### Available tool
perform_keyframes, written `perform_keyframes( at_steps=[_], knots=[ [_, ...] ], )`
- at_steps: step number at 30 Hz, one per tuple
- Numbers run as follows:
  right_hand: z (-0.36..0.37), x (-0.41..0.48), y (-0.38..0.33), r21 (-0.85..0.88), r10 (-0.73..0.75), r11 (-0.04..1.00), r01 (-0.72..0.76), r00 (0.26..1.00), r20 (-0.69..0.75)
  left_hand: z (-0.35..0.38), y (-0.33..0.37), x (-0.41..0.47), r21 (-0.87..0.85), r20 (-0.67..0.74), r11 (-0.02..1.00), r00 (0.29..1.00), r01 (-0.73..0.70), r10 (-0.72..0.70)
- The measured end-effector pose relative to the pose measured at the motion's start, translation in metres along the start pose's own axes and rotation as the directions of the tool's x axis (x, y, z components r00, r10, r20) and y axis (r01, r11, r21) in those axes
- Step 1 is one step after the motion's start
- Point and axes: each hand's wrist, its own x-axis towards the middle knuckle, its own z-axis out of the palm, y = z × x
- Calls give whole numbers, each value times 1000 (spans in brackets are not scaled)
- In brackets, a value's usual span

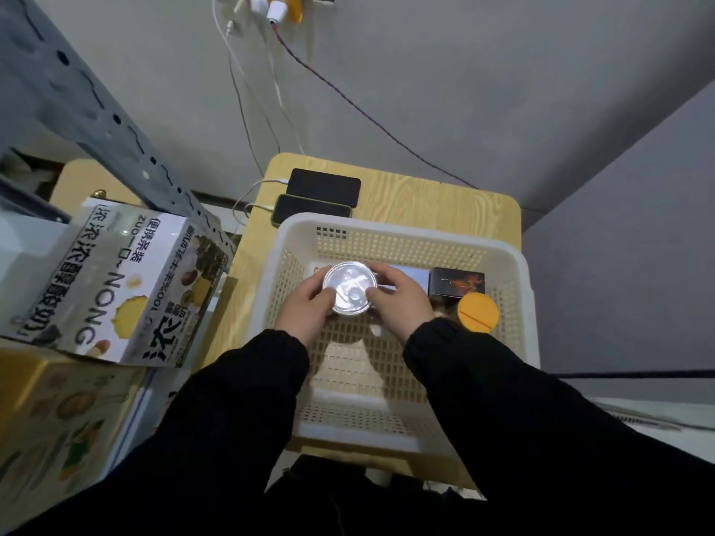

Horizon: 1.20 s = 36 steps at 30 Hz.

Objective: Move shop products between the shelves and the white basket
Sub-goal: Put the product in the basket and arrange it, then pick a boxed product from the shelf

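I hold the silver can [349, 289] at the centre of the frame, inside the outline of the white basket [518, 257] on the wooden worktop [425, 195]. Whether it rests on the basket floor I cannot tell. My left hand [305, 307] curls round its left side and my right hand [398, 299] round its right, a close two-handed grip with both thumbs on the shiny lid. Right of my hands in the basket are a dark box [456, 284] and an orange-lidded jar [478, 313], and a white milk carton [116, 280] sits on the grey shelf [77, 94] at the left.
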Motion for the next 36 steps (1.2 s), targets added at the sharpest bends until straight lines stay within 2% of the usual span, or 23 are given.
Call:
perform_keyframes(
  at_steps=[8,13,20,23,26,28,33,36],
  knots=[
    [6,20,-4,33,18,999,-15,998,-65,-7,4,31,62,-35,998,999,-4,6],
    [11,24,-8,47,35,998,-33,998,-43,-15,9,36,118,-24,993,1000,-17,20],
    [7,23,1,-33,65,997,-68,995,-74,-8,5,40,356,121,931,992,-85,45],
    [4,19,4,-121,46,991,-52,998,-50,-9,0,41,429,125,899,991,-93,43],
    [2,17,9,-412,-51,909,67,997,50,-9,-4,32,525,116,836,987,-159,115],
    [0,16,12,-534,-83,835,130,990,110,-7,-5,25,634,164,742,976,-216,144],
    [-7,9,13,-655,-90,726,210,973,212,-10,0,18,753,222,608,967,-252,125],
    [-11,-5,10,-692,-233,644,325,946,227,-9,3,-1,772,153,587,967,-245,203]
  ],
)
